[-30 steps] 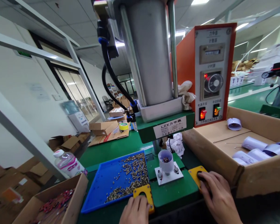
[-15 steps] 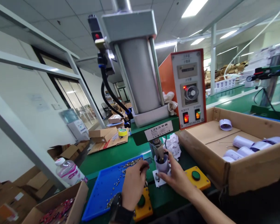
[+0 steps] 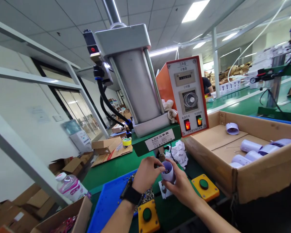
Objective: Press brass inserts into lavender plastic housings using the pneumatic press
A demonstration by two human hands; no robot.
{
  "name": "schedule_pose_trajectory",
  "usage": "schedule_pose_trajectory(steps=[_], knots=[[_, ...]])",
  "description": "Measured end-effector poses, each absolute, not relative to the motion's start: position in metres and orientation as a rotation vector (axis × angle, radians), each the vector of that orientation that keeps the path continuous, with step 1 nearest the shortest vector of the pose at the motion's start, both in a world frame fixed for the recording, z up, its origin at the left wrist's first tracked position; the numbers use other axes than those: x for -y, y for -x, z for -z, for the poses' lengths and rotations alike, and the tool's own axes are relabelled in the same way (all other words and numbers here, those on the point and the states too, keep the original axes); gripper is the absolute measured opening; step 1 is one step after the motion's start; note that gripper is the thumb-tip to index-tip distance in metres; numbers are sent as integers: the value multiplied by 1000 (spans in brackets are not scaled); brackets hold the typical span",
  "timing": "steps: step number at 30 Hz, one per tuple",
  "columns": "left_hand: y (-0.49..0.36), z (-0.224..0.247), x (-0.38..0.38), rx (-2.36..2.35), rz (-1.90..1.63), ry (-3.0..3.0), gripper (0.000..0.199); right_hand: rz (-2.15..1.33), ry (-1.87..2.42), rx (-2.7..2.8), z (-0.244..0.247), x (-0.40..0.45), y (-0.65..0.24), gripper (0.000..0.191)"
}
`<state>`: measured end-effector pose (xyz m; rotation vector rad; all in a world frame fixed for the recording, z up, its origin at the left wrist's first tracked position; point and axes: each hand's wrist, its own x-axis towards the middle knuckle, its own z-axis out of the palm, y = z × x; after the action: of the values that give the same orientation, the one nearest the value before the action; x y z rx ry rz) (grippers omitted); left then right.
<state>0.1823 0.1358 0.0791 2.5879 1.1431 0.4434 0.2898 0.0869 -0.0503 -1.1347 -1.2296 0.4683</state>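
My right hand (image 3: 180, 183) is wrapped round a pale lavender plastic cylinder (image 3: 168, 174), open at the top, with small dark metallic bits showing inside. The cylinder stands over a small metal plate (image 3: 165, 190) below the press. My left hand (image 3: 149, 173), with a black band on the wrist, reaches to the cylinder's rim. Its fingers are pinched together, and whatever is between them is hidden. Under my left wrist lies a blue tray (image 3: 104, 200) holding many small metal pieces (image 3: 149, 195). The press (image 3: 138, 87) rises directly behind both hands, its ram partly covered by them.
Two yellow boxes with green buttons (image 3: 204, 184) (image 3: 147, 214) flank the plate. At right a cardboard box (image 3: 262, 186) contains several lavender cylinders. An orange control box (image 3: 184, 94) stands behind, with crumpled white paper (image 3: 179, 153) below. A bottle (image 3: 70, 187) is at left.
The press ram has risen out of the cylinder. My left hand has moved right and up from over the tray to the cylinder's rim. My right hand still holds the cylinder.
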Motion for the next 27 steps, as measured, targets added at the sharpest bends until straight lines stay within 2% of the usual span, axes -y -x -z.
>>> schedule_pose_trajectory(steps=[11, 19, 21, 23, 25, 27], knots=[[-200, -81, -141, -1081, -257, -2664, 10, -425, 1100, 1257, 45, -84, -292, 67], [-202, -86, -137, -1101, -314, -2694, 10, -184, 1297, 1434, 50, -85, -303, 69], [-189, -82, -128, -1152, -429, -2688, 21, -76, 1353, 1469, 57, -74, -317, 62], [-162, -65, -117, -1264, -580, -2675, 31, 33, 1430, 1449, 71, -56, -335, 46], [-126, -32, -105, -1381, -688, -2691, 29, 157, 1544, 1409, 90, -37, -354, 31], [-91, 12, -95, -1316, -747, -2947, 27, 292, 1612, 1418, 112, -21, -367, 24]])
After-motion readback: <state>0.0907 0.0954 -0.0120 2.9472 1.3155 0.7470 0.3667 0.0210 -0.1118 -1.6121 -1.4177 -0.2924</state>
